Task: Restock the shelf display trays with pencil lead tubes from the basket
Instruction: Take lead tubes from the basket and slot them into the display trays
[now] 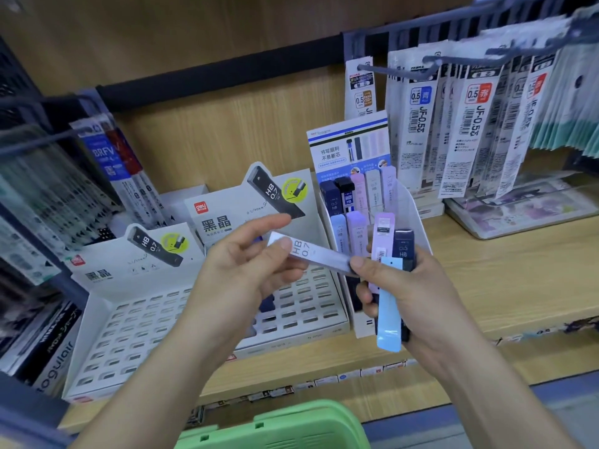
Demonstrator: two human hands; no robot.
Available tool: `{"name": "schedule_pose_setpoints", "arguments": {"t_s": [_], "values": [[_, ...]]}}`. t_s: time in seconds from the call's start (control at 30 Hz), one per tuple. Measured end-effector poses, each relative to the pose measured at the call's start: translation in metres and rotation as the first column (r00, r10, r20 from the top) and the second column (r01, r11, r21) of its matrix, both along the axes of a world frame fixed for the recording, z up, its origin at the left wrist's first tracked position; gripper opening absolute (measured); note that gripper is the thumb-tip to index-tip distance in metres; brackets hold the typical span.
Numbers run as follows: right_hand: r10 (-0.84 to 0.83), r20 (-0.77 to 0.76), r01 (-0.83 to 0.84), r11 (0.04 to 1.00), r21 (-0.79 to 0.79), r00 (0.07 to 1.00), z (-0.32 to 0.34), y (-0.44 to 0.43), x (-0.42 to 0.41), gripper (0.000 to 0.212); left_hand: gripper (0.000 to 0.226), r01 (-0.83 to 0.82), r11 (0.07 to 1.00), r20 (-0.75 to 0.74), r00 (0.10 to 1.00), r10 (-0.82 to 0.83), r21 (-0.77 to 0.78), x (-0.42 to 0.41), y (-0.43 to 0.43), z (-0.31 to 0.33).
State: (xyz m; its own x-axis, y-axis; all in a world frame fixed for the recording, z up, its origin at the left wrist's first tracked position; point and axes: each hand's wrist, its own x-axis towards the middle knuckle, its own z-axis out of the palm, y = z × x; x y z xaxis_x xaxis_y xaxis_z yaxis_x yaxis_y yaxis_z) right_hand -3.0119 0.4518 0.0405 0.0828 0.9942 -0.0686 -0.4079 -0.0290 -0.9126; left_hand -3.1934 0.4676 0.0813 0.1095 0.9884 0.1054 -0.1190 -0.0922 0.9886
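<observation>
My left hand (246, 264) pinches one end of a pale lilac lead tube (319, 256) marked HB 0.7, held level above the shelf. Its other end meets the thumb of my right hand (418, 299), which grips a bundle of tubes: a light blue one (389, 314), a pink one (382, 244) and a dark navy one (403, 249) marked 0.5 HB. Two white slotted display trays (129, 325) (304, 306) stand on the shelf below my hands, most slots showing empty. The green basket (275, 426) shows at the bottom edge.
A tall white display box (411, 209) with pastel and dark lead tubes stands right of the trays. Refill packs hang on hooks (470, 124) at upper right. Pen packets (107, 163) lean at left. A clear tray (518, 215) lies on the wooden shelf (502, 280) at right.
</observation>
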Motion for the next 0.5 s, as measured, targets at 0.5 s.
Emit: {"name": "schedule_pose_setpoints", "arguments": {"t_s": [0.5], "values": [[-0.179, -0.225, 0.145, 0.977, -0.159, 0.958, 0.010, -0.001, 0.021, 0.033, 0.022, -0.091, 0.923, -0.267, 0.943, 0.201, 0.373, 0.036, 0.054, 0.052]]}}
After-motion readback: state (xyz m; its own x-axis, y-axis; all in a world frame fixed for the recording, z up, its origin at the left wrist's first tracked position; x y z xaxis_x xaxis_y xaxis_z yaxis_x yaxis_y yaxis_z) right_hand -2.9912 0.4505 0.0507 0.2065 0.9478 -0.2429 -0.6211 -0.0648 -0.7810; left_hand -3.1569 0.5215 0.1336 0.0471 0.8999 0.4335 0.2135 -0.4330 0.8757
